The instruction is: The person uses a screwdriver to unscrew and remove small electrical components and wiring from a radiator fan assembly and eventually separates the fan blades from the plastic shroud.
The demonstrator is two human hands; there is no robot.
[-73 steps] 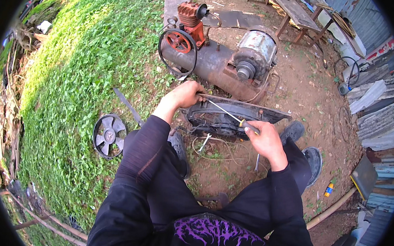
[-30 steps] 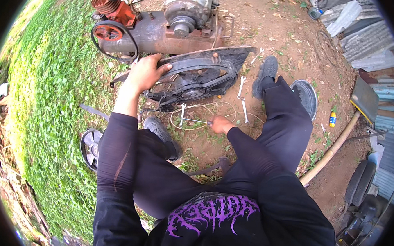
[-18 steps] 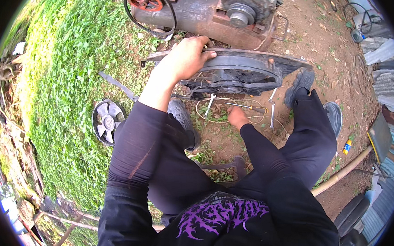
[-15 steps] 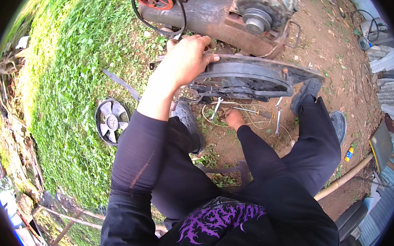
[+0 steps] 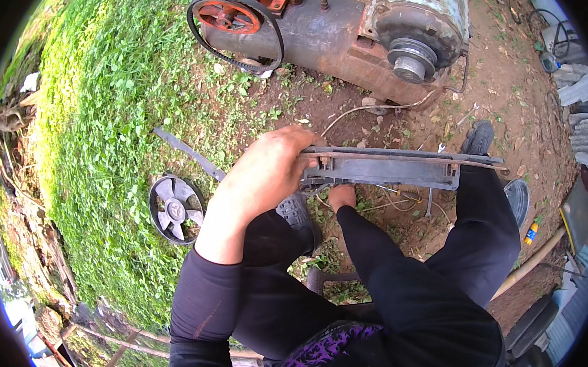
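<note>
A black fan shroud (image 5: 389,171) stands up on edge between my knees, its long rim toward me. My left hand (image 5: 271,165) is closed round its left end, with the thumb on the near side. Low behind the frame's bottom edge is my right hand (image 5: 341,196), its fingers hidden by the shroud. To the right of that hand lie a screwdriver (image 5: 411,196), mostly covered, and a wrench (image 5: 430,200). A thin cable loops on the soil around them.
Ahead lies a rusty air compressor tank (image 5: 323,37) with a motor (image 5: 421,30), an orange flywheel (image 5: 227,18) and a loose-hanging belt. On the grass at left are a small fan (image 5: 176,210) and a flat metal strip (image 5: 188,151). A bamboo pole (image 5: 528,265) lies right.
The shroud has tilted upright and come nearer to me, with my left hand on its end. My right hand has slipped lower behind its edge. More of the compressor shows.
</note>
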